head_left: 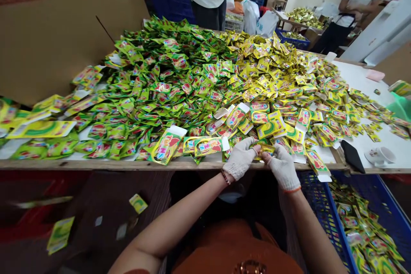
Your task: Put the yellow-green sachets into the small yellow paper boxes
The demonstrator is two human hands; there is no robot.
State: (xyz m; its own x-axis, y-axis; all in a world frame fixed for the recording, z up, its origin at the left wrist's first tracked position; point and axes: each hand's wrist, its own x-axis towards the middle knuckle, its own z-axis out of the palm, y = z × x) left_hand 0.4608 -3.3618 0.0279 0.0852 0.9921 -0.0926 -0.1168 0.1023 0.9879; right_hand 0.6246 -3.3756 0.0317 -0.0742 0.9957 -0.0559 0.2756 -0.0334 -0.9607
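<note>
My left hand [240,160], in a white knit glove with bare fingertips, is closed at the table's front edge. Close beside it, my right hand [284,169] wears a matching glove and is closed too. Between their fingertips is a small shiny yellow packet [267,150], partly covered by the fingers. Around my hands lie flat printed cartons with open white flaps, such as a yellow-green carton [210,145] to the left and another carton [317,165] overhanging the edge to the right. Behind them spread a heap of green packets [180,77] and a heap of yellow packets [266,64].
A large cardboard box [64,30] stands at the left. On the right are a black phone-like slab [352,156] and a white mug [380,155]. Below the table, a blue crate [337,218] holds packed cartons. Cartons lie on the floor. Two people stand beyond the table.
</note>
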